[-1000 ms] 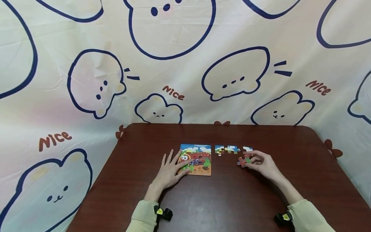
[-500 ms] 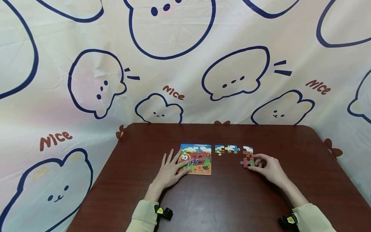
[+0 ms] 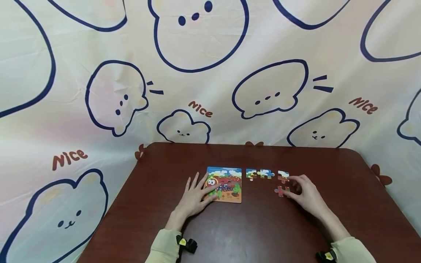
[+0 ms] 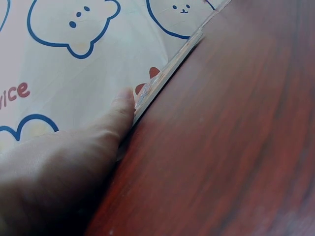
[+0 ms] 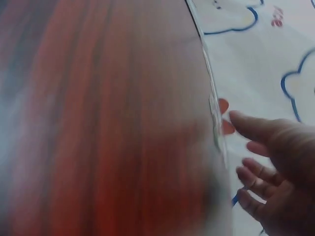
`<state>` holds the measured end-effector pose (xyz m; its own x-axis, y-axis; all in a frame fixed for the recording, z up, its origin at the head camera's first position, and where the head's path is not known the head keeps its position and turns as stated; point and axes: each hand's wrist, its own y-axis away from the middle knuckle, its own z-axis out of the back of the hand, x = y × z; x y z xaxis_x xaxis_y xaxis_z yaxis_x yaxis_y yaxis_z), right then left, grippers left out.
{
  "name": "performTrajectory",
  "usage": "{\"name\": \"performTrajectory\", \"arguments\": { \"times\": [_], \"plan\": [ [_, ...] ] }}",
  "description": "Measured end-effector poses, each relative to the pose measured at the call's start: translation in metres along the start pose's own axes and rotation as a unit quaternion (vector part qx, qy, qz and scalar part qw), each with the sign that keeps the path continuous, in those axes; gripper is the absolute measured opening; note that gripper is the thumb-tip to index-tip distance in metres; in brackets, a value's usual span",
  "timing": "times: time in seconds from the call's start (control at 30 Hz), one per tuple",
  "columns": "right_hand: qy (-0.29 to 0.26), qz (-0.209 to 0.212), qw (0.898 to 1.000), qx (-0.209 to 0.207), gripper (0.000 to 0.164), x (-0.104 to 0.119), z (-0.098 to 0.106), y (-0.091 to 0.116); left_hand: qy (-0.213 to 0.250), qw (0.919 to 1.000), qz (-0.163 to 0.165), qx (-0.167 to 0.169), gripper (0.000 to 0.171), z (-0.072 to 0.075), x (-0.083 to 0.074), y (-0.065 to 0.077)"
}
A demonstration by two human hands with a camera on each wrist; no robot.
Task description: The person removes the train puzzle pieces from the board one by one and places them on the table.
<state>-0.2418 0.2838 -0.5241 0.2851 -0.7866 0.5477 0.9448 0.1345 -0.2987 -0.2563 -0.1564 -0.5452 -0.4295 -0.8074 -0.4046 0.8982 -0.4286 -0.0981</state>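
In the head view my left hand [image 3: 194, 199] lies with spread fingers over the left side of a square picture board [image 3: 232, 199] showing a red cartoon figure. My right hand [image 3: 306, 193] has its thumb and curled fingers at the right end of a red and green jigsaw piece [image 3: 280, 191]. Just above that piece lies another jigsaw piece [image 3: 283, 174] with sky on it, the index fingertip close to its right edge. Both wrist views show fingers but no pieces: the left hand [image 4: 74, 162] and the right hand [image 5: 285, 167] appear at the table's edge.
Two joined-looking sky pieces, a left jigsaw piece [image 3: 251, 173] and a middle jigsaw piece [image 3: 265, 173], lie between the board and the right-hand pieces. The dark brown table [image 3: 250, 233] ends at a cartoon-printed cloth [image 3: 217, 87] behind.
The right hand has turned the red and green piece from tilted to straight, bringing it beneath the right sky piece. The left hand stays on the board. The head view has tilted slightly.
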Motion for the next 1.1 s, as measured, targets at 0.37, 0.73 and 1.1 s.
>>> {"name": "performTrajectory", "arguments": {
  "times": [0.37,0.73,1.1],
  "plan": [
    [-0.095,0.036,0.992,0.073,0.047,0.071,-0.055,-0.039,-0.007,0.9999,0.004,-0.008,0.056,-0.006,0.003,0.002],
    [-0.126,0.040,0.986,0.103,0.042,0.098,-0.098,-0.061,-0.006,0.9999,0.002,-0.010,0.057,-0.007,0.001,0.000],
    [-0.197,0.036,0.969,0.146,0.032,0.105,-0.112,-0.065,-0.011,0.9999,0.002,-0.009,0.053,-0.005,0.002,-0.002]
  ]
}}
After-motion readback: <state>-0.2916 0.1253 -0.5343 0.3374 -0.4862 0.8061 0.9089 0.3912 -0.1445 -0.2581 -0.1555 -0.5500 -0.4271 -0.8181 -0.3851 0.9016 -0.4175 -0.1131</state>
